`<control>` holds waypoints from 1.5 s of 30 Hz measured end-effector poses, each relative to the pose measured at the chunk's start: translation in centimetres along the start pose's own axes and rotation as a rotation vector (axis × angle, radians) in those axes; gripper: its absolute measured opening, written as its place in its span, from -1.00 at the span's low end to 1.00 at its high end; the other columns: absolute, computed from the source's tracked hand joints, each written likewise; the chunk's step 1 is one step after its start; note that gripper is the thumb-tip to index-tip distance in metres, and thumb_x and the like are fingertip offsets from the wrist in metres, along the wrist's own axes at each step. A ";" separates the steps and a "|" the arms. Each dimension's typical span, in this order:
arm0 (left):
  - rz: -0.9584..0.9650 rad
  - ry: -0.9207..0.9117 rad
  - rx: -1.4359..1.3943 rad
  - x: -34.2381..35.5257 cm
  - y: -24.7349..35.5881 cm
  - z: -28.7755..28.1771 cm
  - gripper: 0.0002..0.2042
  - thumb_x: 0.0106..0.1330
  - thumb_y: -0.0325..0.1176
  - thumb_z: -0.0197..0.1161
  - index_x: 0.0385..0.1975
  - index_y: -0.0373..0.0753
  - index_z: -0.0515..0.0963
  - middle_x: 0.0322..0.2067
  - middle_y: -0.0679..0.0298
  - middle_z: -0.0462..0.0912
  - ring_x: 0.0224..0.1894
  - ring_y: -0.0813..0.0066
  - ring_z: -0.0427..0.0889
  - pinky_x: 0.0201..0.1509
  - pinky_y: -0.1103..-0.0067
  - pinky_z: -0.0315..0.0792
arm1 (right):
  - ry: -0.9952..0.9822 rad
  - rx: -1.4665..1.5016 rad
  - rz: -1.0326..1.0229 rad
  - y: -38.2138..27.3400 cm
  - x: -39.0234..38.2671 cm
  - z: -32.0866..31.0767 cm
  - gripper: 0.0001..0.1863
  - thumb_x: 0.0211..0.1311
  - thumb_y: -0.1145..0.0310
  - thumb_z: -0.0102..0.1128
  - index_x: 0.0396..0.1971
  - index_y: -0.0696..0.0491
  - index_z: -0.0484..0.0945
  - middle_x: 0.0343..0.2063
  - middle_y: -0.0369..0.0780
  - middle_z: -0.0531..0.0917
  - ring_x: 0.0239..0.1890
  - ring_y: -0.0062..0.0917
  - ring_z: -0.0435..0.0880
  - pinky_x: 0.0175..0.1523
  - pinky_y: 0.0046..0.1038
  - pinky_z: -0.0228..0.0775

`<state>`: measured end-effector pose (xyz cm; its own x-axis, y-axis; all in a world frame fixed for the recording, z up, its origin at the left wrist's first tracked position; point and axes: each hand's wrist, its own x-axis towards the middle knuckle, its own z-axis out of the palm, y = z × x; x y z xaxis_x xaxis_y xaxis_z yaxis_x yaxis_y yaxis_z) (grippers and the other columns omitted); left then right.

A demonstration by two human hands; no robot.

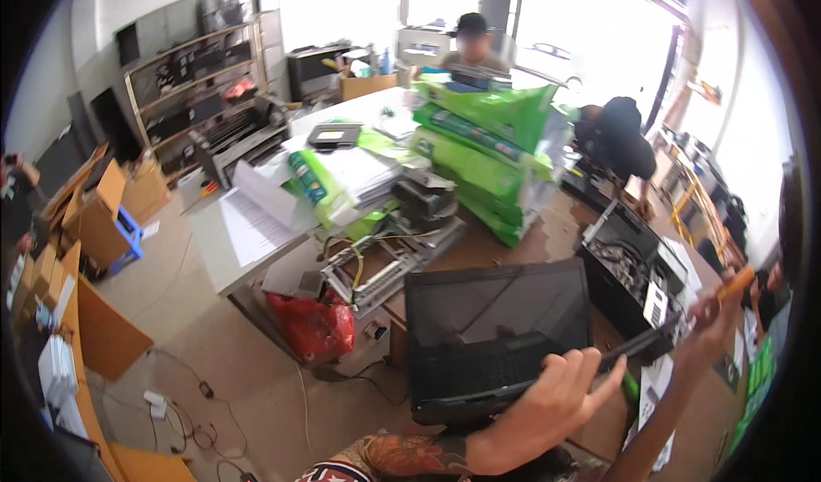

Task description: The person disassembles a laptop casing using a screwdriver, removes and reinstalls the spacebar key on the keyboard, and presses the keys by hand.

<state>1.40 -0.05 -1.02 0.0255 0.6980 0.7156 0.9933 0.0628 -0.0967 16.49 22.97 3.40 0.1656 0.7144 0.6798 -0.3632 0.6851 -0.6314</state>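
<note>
An open black laptop (pixel 500 332) lies in front of me, its dark screen raised and its keyboard toward me. My left hand (pixel 547 405), on a tattooed forearm, is closed over the laptop's front right corner. Its forefinger stretches along a narrow black strip (pixel 643 343) and looks to grip its near end. At the strip's far end my right hand (pixel 711 315) is raised and closed around an orange-handled tool (pixel 735 283). That tool lines up with the strip; whether they join I cannot make out.
Beyond the laptop stand a metal frame (pixel 368 268), stacked green packs (pixel 487 157) and a black open case (pixel 629 251) full of parts. Papers (pixel 256 217) hang over a white table's edge. One co-worker (pixel 620 140) bends at the right; another sits behind the packs. Cables (pixel 201 435) trail across the floor.
</note>
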 end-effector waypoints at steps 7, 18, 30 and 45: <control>-0.009 0.019 -0.024 0.3 -0.5 1.9 -0.55 0.42 -0.31 0.02 0.29 -0.13 0.50 -0.31 0.33 0.36 -0.26 0.46 0.39 -0.17 0.55 0.24 | -0.057 0.039 0.121 -0.8 -0.9 2.7 -0.59 0.69 0.15 -0.10 0.25 0.15 0.36 -0.44 -0.39 0.32 -0.57 -0.83 0.18 -0.52 -0.74 0.05; 0.016 -0.046 -0.187 1.1 -2.2 -0.1 -0.56 0.35 -0.30 0.08 0.24 0.01 0.56 -0.35 0.26 0.39 -0.27 0.36 0.43 -0.13 0.46 0.33 | -0.112 -0.001 -0.030 -0.4 -3.5 3.2 -0.58 0.67 0.21 -0.05 0.23 0.24 0.37 -0.42 -0.35 0.36 -0.47 -0.74 0.29 -0.33 -0.63 0.18; 0.136 -0.099 -0.062 0.9 -3.6 -0.2 -0.44 0.37 -0.38 0.07 0.41 0.08 0.42 -0.40 0.43 0.28 -0.35 0.59 0.37 -0.24 0.61 0.24 | -0.058 -0.304 -0.046 -3.0 -4.4 0.1 -0.72 0.36 0.60 0.32 -0.05 0.19 0.42 -0.40 -0.05 0.76 -0.34 -0.37 0.82 -0.17 -0.38 0.73; 0.005 -0.121 -0.064 2.6 -2.0 -1.6 -0.30 -0.07 -0.20 0.55 0.23 0.34 0.61 -0.34 0.22 0.38 -0.29 0.18 0.48 -0.21 0.30 0.34 | -0.244 -0.085 0.312 -4.3 -4.0 0.9 -0.77 0.23 0.47 0.49 -0.14 0.16 0.70 -0.27 -0.25 0.78 -0.23 -0.67 0.74 -0.12 -0.56 0.60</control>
<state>-0.38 0.46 2.15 0.0206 0.7793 0.6263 0.9984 0.0165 -0.0534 16.59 17.06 3.76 -0.1670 0.8420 0.5129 -0.2828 0.4574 -0.8431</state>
